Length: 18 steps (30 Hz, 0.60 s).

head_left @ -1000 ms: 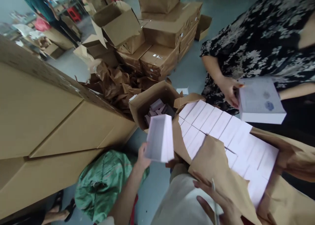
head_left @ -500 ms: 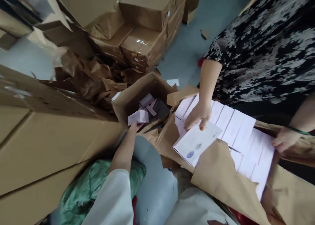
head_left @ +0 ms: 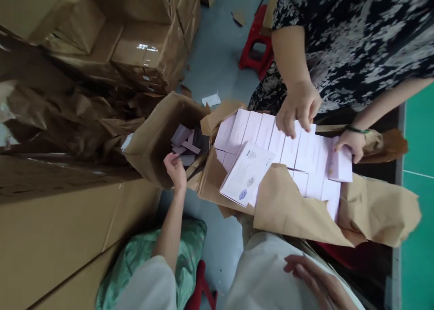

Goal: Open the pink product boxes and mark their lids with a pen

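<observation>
As left hand [head_left: 175,169] hovers, carton [head_left: 152,140] mouth faces upward.

The mouth of the open carton [head_left: 149,142] is free beside the left hand [head_left: 175,169]. A co-worker's hand [head_left: 298,105] hangs over the white boxes [head_left: 257,129], and torn brown paper [head_left: 288,206] covers their near rows.

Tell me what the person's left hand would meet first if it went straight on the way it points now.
Probably the loose pale small boxes inside the open carton; the left hand is at its rim, pointing in. Depth is unclear.
</observation>
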Tool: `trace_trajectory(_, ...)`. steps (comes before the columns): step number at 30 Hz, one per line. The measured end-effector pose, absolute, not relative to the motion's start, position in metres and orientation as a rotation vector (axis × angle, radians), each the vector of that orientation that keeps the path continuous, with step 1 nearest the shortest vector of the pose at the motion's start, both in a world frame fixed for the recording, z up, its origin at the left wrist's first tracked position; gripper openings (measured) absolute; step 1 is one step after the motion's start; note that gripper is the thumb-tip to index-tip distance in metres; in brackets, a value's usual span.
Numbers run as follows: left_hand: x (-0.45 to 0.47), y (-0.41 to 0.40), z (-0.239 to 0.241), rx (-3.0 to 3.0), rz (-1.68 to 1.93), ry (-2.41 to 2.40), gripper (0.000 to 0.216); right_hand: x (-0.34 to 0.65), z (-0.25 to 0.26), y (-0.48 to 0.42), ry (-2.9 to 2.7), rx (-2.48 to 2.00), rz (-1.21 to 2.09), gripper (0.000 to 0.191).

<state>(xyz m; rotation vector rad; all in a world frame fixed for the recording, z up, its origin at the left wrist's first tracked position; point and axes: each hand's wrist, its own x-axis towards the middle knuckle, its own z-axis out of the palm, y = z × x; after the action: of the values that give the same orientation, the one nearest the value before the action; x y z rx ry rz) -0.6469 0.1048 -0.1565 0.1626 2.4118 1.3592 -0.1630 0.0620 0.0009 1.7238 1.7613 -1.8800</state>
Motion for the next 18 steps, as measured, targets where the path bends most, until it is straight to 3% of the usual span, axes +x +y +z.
trace_trajectory(2, -0.606, 0.101, -0.13, 0.528, 1.394, 2.206, 0.053, -0.173, -0.004, 0.061, 1.766, 1.808, -1.879, 0.066)
trace_trajectory(5, -0.53, 0.096, -0.104, 0.945, 1.043, 2.069, 0.118, -0.19, -0.003, 0.066, 1.768, 1.818, -1.944, 0.074)
trace_trajectory(7, -0.488, 0.096, -0.099, 0.989, 0.781, 2.205, 0.14, -0.198, 0.004, 0.072, 1.802, 1.801, -1.956, 0.077)
trace_trajectory(10, -0.461, 0.098, -0.098, 0.942, 0.651, 2.348, 0.129, -0.201, 0.016, 0.081, 1.951, 1.792, -1.898, 0.073)
trace_trajectory(14, -0.468, 0.09, -0.082, 0.901, 0.764, 2.413, 0.112, -0.195, 0.019, 0.085, 2.079, 1.884, -1.835, 0.063)
trace_trajectory(18, -0.455, 0.058, -0.045, 0.874, 0.862, 2.3, 0.111, -0.192, 0.009, 0.092, 2.014, 2.07, -2.095, 0.059)
